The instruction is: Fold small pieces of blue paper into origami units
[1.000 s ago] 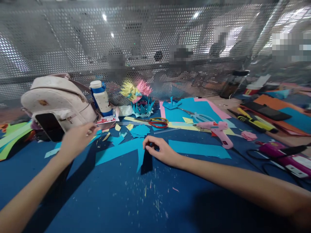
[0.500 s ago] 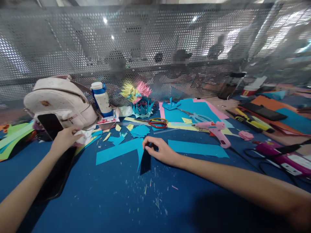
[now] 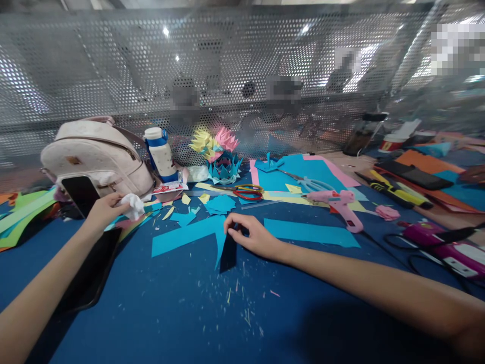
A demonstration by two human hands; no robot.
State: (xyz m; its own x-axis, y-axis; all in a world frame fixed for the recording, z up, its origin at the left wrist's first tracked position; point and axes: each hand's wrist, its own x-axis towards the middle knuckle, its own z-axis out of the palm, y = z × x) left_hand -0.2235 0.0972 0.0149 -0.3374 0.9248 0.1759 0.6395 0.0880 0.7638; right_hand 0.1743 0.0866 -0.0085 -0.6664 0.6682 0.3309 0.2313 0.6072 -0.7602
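Note:
My left hand [image 3: 106,211] reaches to the left side of the table, its fingers closed on a crumpled white tissue [image 3: 134,206]. Near the middle, my right hand [image 3: 252,235] pinches a narrow, pointed piece of blue paper [image 3: 220,240], which stands on edge over the table. Behind it a blue paper strip [image 3: 182,237] lies flat, and another blue strip [image 3: 312,232] extends to the right of my hand. Small blue scraps [image 3: 220,205] and scissors with red and yellow handles [image 3: 248,192] lie just beyond.
A pale backpack [image 3: 94,154] with a phone [image 3: 80,194] against it and a bottle [image 3: 161,156] stand at back left. Paper flowers [image 3: 224,167] sit behind the scraps. On the right lie a pink glue gun [image 3: 343,205], blue-handled scissors [image 3: 314,184] and a purple power strip [image 3: 428,242].
My left hand has lifted the white tissue slightly and shifted a little right with it. The right hand keeps its pinch on the blue paper. A dark shape appears at the far right edge.

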